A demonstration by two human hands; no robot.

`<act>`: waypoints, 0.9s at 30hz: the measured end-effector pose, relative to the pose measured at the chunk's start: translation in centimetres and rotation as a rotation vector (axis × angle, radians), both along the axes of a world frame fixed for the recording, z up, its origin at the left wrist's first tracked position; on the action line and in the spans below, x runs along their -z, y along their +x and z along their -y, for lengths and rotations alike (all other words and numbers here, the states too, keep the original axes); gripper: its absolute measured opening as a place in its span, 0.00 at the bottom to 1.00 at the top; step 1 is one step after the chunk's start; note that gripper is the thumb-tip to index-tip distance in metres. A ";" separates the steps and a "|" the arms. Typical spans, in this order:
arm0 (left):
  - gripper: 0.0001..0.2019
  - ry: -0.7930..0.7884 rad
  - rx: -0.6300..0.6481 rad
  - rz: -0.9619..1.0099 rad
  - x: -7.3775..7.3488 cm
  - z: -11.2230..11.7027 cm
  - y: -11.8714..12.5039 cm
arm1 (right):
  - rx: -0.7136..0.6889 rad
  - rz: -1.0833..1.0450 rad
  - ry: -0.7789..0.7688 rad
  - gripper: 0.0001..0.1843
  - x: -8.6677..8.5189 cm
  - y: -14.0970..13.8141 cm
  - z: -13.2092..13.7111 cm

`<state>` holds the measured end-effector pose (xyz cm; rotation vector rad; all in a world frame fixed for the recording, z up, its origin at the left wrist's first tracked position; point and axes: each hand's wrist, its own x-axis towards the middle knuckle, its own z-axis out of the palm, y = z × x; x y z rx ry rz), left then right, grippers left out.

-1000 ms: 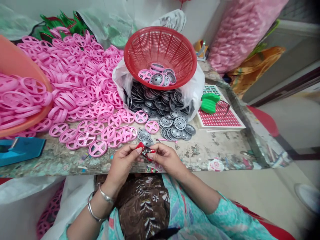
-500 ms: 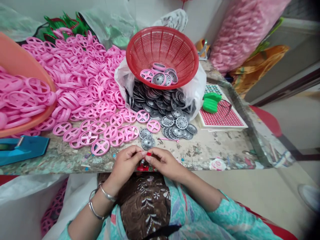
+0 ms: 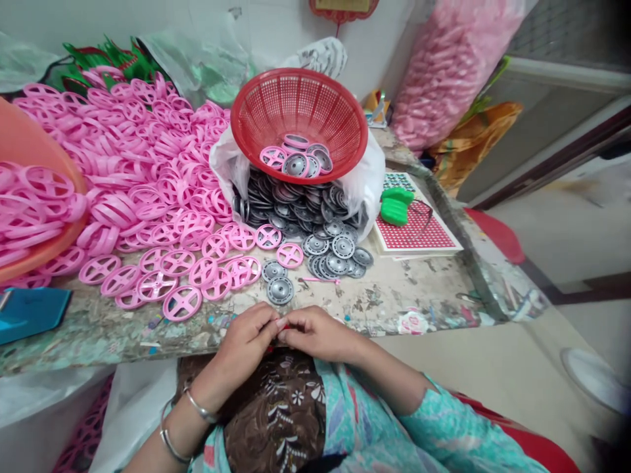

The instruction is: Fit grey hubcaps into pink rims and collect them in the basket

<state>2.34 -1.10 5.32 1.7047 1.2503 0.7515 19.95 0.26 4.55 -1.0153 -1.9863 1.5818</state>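
Observation:
My left hand (image 3: 249, 336) and my right hand (image 3: 319, 334) meet at the table's front edge, fingertips pressed together in a pinch. Between them shows a small red piece (image 3: 284, 326), mostly covered by the fingers, so its kind is unclear. Just beyond the fingertips lie two grey toy wheel discs (image 3: 280, 290), one overlapping the other. Pink spoked wheel rims (image 3: 182, 303) lie loose to the left of them. A thin pink stick (image 3: 320, 280) rests to the right, in front of a heap of grey discs (image 3: 340, 263).
A red mesh basket (image 3: 300, 92) holding several assembled wheels sits on a white bag (image 3: 224, 161) of grey discs. Pink rims fill an orange basin (image 3: 44, 131) at left, beside a blue tape dispenser (image 3: 34, 315). A green piece (image 3: 396, 209) lies on sticker sheets (image 3: 419, 243).
The view has swung to the right, so the table appears shifted left and slightly lower. My hands stay together, and less of the red piece shows between them.

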 end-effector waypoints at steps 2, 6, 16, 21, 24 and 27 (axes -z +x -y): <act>0.14 -0.011 0.028 0.003 -0.1 0.0 0.0 | -0.117 0.066 0.113 0.12 -0.4 0.4 -0.3; 0.15 -0.039 -0.025 0.038 0.3 0.1 0.2 | -0.179 0.224 0.382 0.18 -0.8 0.3 -0.4; 0.13 -0.191 -0.390 0.333 2.3 0.8 1.2 | -0.177 0.536 0.896 0.10 -0.6 -1.3 0.2; 0.13 -0.199 -0.520 0.481 2.8 0.5 1.6 | -0.055 0.563 0.960 0.07 -0.2 -2.0 0.8; 0.14 -0.172 -0.602 0.488 2.7 0.2 1.8 | 0.023 0.546 1.030 0.08 -0.1 -2.2 1.3; 0.14 -0.187 -0.617 0.497 2.5 -0.1 1.6 | 0.060 0.514 1.094 0.09 -0.4 -2.3 1.9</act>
